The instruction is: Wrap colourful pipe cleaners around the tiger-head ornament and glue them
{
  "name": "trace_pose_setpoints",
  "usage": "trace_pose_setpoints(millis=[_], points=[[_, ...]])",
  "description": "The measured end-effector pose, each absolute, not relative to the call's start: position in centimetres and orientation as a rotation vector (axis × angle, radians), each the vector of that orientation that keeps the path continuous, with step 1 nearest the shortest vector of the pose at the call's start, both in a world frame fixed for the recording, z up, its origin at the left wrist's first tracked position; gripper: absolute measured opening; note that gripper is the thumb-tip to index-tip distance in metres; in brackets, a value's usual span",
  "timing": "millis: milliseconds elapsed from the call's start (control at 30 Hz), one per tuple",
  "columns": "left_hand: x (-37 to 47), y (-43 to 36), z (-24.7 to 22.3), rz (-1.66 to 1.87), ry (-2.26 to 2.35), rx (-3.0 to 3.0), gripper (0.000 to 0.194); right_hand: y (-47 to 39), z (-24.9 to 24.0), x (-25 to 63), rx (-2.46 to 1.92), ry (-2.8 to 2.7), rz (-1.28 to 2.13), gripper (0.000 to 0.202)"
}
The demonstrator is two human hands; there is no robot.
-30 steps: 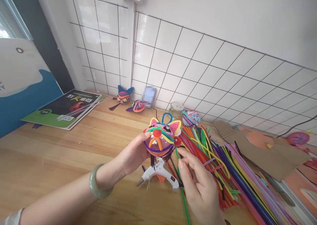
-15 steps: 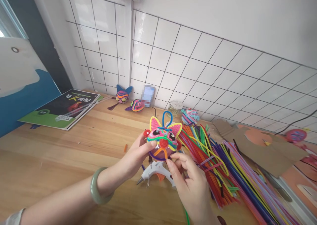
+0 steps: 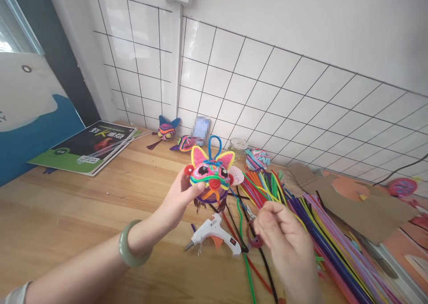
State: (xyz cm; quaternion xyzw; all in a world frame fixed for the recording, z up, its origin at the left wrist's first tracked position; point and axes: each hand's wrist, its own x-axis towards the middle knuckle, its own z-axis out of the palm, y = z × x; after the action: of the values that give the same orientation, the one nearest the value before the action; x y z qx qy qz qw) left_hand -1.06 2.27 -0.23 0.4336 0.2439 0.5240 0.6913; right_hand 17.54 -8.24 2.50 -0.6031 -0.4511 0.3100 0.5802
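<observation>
While the left hand (image 3: pixel 177 200) clasps the cat-faced ornament (image 3: pixel 210 177), the right hand (image 3: pixel 286 238), pinched closed, contents unclear, should avoid its ears (image 3: pixel 199 156).

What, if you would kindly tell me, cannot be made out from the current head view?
All in the head view:
- Back of the eared ornament: turned away from the camera.
- Most fingers of the left hand: behind the ornament.
- Whether the right hand pinches anything: hidden by its curled fingers.
- Display of the phone-like device: pixelated.
- Blue-and-white board: cut off by the left edge.
</observation>
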Motion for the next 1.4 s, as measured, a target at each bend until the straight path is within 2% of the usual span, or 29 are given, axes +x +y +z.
trace_pose_setpoints(millis=[167,333,500,833,900,1000,1033,1267,1333,1400], points=[[-2.6,3.6,0.9,1.472,0.655,1.167,0.049,-7.7,3.8,20.1,-1.228,-0.863,0.532,0.025],[-3.1,4.2,1.8,1.59,0.637,1.152,0.044,-7.6,4.5,21.0,-1.215,-0.834,0.399,0.027],[-3.0,4.2,1.5,1.563,0.629,1.107,0.042,-7.6,4.5,20.5,-1.162,-0.886,0.393,0.048],[-2.7,4.1,1.1,1.508,0.642,1.071,0.035,-7.0,5.1,22.0,-1.116,-0.794,0.367,0.051],[-2.6,3.9,1.1,1.501,0.636,1.075,0.036,-6.8,5.4,22.9,-1.029,-0.671,0.392,0.045],[-2.3,3.5,1.0,1.482,0.623,1.103,0.038,-6.6,5.4,23.4,-0.961,-0.598,0.437,0.021],[-2.2,3.3,1.1,1.478,0.626,1.118,0.038,-6.6,5.2,23.1,-0.982,-0.623,0.461,0.019],[-1.7,1.3,2.0,1.457,0.585,1.272,0.044,-7.0,3.4,17.2,-1.18,-0.927,0.951,0.078],[-1.7,0.7,2.1,1.464,0.561,1.371,0.053,-7.0,3.6,15.8,-1.136,-0.975,1.112,0.081],[-1.7,0.1,2.0,1.476,0.54,1.463,0.064,-6.9,3.9,14.8,-1.092,-1.054,1.299,0.068]])
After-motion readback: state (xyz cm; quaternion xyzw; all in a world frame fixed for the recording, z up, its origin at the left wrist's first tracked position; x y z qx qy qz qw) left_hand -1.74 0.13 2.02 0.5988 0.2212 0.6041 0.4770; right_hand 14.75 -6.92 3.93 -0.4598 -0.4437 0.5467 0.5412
